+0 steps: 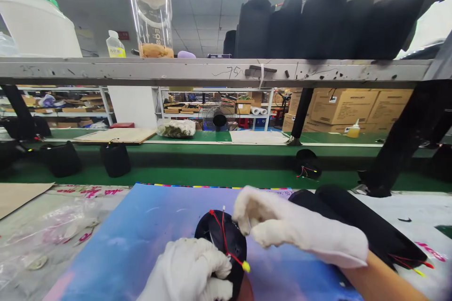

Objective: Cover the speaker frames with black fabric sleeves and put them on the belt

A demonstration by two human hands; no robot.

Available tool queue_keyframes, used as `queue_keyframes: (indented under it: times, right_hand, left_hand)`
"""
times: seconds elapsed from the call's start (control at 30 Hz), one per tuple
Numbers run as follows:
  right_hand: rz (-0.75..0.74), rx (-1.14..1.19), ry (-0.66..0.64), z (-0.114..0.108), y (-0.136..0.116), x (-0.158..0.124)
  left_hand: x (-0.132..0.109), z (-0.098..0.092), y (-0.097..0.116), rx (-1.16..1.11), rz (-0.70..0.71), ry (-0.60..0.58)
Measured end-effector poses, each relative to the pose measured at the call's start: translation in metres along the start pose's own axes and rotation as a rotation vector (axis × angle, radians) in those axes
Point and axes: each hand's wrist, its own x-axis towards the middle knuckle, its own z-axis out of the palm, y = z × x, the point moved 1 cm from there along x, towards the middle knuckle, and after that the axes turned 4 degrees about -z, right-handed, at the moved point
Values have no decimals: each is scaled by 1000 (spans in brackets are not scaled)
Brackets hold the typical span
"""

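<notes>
- On the tabletop, over a blue printed mat [141, 244], a rounded black padded piece [221, 240] stands near the mat's lower middle, tilted on its edge, with thin red wires [223, 235] running across its face to a yellow tip [246, 266].
- Wrapped around the lower left of that piece, the left hand [187, 270], in a white cotton glove, is closed and gripping it.
- Reaching in from the right, the right hand [300, 230], also in a white glove, is curled, with its fingertips [243, 218] at the piece's upper right edge; whether they are pinching a wire or only touching the piece, I cannot tell.
- Just beside the right forearm, long black padded pieces [356, 221] lie on the tabletop, with red wires and a yellow tip at their far end.
- Left of the mat lies a crumpled clear plastic bag [52, 235], with a sheet of brown card [17, 197] beyond it.
- Above, a metal shelf [212, 70] carries a row of black padded pieces [318, 23], a clear bottle [150, 14] and a white container [35, 23].
- Farther off, past a green-topped bench [212, 136], stand a fan [219, 115] and cardboard boxes [342, 106].
</notes>
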Motion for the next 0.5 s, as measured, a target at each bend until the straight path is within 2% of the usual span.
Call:
queue_keyframes:
  times: [0.1, 0.2, 0.27, 0.37, 0.43, 0.5]
  right_hand:
    - [-230, -89, 261, -1, 22, -20]
    - [-507, -224, 389, 25, 43, -29]
    - [-655, -372, 397, 42, 46, -25]
    - [-759, -632, 358, 52, 40, -12]
    - [-791, -694, 357, 50, 35, -7]
    - [-752, -631, 338, 46, 34, -8]
  left_hand:
    - [2, -6, -4, -141, 22, -20]
    - [5, -13, 1, -140, -27, -14]
    - [8, -15, 6, -82, -32, -55]
    - [7, -12, 9, 79, -21, -105]
    - [6, -7, 9, 151, -10, -75]
    - [4, -3, 9, 137, 7, -3]
